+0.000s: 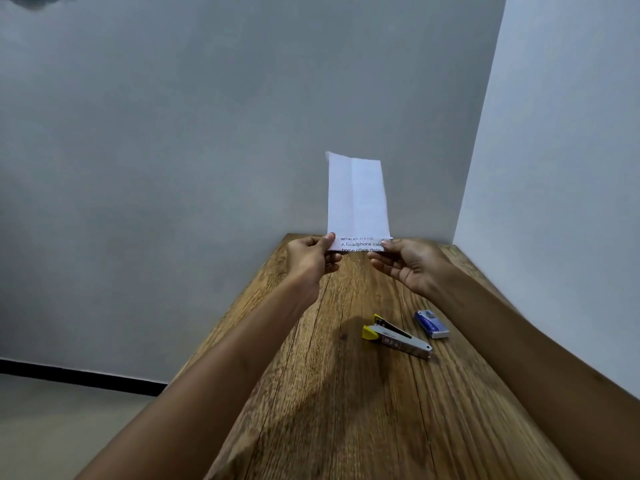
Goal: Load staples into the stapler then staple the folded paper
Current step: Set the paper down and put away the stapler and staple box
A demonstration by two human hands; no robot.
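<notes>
Above the wooden table point(311, 393), left hand point(311, 259) and right hand point(407, 263) pinch the white folded paper's point(356, 195) lower corners, upright. Yellow-tipped metal stapler point(396, 337) and blue staple box point(432, 324) lie untouched below. Advice: set paper down, load staples first.

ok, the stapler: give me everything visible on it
The stapler is small, with a shiny metal body, a yellow plastic cap at its far-left end and a red-and-white label on its side. It lies flat on the wooden table, running diagonally, metal tip toward the near right. Its yellow end looks slightly parted; whether staples are loaded cannot be told. A blue box lies just to its right, apart. Neither hand touches it; both hold the paper above.
</notes>
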